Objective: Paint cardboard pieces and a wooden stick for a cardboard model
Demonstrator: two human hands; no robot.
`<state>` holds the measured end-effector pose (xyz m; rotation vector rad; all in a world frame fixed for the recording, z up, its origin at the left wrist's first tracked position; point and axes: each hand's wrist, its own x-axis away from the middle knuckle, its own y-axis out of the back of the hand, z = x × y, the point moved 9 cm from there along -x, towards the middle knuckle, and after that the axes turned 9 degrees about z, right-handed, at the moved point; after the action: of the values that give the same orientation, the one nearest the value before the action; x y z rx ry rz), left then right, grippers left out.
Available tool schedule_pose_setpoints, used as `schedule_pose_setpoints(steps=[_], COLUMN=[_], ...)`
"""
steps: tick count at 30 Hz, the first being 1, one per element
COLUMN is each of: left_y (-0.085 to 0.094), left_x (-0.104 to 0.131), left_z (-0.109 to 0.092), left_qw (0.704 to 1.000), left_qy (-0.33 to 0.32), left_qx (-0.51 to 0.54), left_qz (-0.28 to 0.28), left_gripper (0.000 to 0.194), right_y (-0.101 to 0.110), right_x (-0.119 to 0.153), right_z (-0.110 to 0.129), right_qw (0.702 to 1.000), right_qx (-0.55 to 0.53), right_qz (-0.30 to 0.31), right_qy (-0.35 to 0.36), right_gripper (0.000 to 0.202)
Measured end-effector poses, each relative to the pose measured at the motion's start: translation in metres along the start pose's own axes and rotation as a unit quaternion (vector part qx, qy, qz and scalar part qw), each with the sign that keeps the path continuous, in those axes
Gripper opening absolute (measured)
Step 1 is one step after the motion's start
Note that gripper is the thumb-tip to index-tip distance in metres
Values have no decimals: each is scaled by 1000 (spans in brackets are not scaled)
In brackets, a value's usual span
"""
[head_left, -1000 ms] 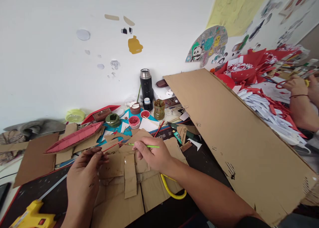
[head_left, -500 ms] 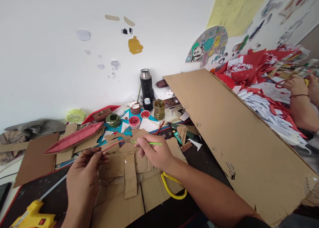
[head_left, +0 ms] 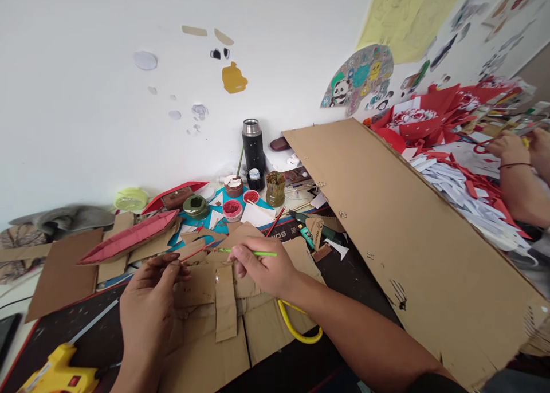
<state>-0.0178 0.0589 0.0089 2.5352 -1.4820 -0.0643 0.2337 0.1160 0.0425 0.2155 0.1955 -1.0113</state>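
Note:
My right hand grips a thin green paintbrush whose tip points left over brown cardboard pieces layered on the dark mat. My left hand pinches a thin red stick that slants up to the right toward the brush tip. Both hands rest over the cardboard. Behind them stand an open red paint pot, a smaller red pot and a green pot.
A big cardboard sheet leans along the right. A yellow glue gun lies front left, a red paper boat left, a black flask by the wall. Another person's hands work among red paper at far right.
My right hand with the green brush moved slightly left and down toward the cardboard. My left hand shifted a little right with the red stick.

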Motion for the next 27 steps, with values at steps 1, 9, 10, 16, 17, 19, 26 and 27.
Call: schedule_pose_setpoints(steps=[1, 9, 10, 16, 17, 19, 26, 27], left_y=[-1, 1, 1, 1, 2, 4, 4, 4], left_x=[1, -1, -1, 0, -1, -2, -3, -3], left_z=[0, 1, 1, 0, 0, 3, 3, 2], left_qw=[1000, 999, 999, 999, 1000, 1000, 1000, 1000], left_qy=[6, 13, 14, 13, 12, 11, 8, 9], left_qx=[-14, -34, -35, -37, -28, -9, 7, 4], left_qz=[2, -2, 0, 0, -3, -8, -6, -6], left_gripper=[36, 39, 39, 39, 38, 37, 39, 39], right_y=[-2, 8, 7, 2, 5, 10, 9, 9], right_x=[0, 0, -1, -1, -1, -1, -1, -1], right_z=[2, -7, -5, -2, -5, -9, -4, -5], right_qw=[1000, 999, 999, 1000, 999, 998, 999, 999], right_qx=[7, -23, -26, -9, -14, -28, -19, -18], right_qz=[9, -45, -36, -16, -29, -52, -40, -41], right_qy=[6, -10, -4, 3, -4, -15, 1, -1], right_gripper=[50, 50, 49, 44, 45, 46, 47, 47])
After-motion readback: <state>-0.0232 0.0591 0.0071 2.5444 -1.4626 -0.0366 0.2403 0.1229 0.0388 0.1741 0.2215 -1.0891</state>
